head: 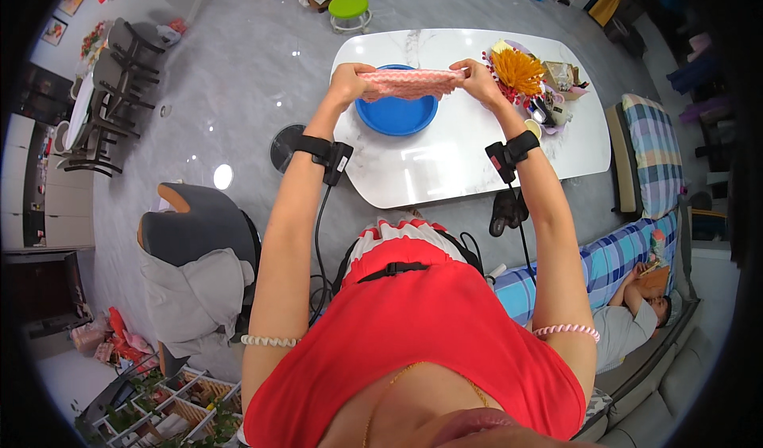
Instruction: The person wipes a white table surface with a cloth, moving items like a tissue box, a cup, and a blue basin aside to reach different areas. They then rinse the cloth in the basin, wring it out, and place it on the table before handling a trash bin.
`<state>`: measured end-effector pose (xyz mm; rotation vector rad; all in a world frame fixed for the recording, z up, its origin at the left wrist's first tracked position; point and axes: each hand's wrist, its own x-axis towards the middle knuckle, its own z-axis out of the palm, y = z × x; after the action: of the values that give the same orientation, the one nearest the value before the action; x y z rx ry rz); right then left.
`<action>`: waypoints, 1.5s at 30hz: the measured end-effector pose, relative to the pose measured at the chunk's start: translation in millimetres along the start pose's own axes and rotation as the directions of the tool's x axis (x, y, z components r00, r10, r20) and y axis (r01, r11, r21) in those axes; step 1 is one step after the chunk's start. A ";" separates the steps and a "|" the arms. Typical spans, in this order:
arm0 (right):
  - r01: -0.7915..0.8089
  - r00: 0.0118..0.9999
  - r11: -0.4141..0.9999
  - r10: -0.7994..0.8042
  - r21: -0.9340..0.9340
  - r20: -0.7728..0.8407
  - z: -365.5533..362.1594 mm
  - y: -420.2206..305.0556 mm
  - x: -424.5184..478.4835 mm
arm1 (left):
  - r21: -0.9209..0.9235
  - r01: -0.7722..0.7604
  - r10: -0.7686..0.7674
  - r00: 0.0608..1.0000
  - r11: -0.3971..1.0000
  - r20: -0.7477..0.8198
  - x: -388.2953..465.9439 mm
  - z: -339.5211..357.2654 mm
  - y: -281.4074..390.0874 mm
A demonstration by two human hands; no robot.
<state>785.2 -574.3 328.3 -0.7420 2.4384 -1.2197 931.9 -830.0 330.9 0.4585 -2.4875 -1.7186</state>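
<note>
A pink and white patterned cloth (411, 84) is stretched between both hands above the table. My left hand (351, 83) grips its left end, and my right hand (477, 81) grips its right end. Below and partly behind the cloth, a round blue plastic basin (396, 117) stands on the white marble-patterned table (465, 168). The cloth hides part of the basin, so its contents cannot be told fully. Each wrist wears a black strap with a small device and a cable.
Orange artificial flowers (517, 71), a small box (560, 75) and a pale cup (533, 128) stand at the table's right. A grey chair (199, 221) is at left. Another person (626, 329) lies on the sofa at right. A green stool (349, 7) stands beyond the table.
</note>
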 end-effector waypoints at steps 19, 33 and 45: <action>0.168 0.971 0.973 -0.192 0.160 0.146 -20.8 -10.1 -26.4 | -0.029 -0.171 0.169 0.984 0.985 -0.055 -31.3 -23.0 -14.3; -0.351 0.928 0.786 0.219 0.508 0.301 75.5 15.0 -50.2 | 0.223 -0.051 0.140 0.903 0.974 -0.406 -45.3 56.4 -41.6; -0.486 0.874 0.617 0.330 0.618 0.358 96.8 11.2 -88.3 | -0.093 0.004 -0.011 0.997 0.996 -0.073 -93.8 82.8 -51.4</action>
<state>901.2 -580.1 266.6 -0.0577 1.6131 -1.5898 1011.7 -744.9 262.4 0.5133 -2.3470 -1.7769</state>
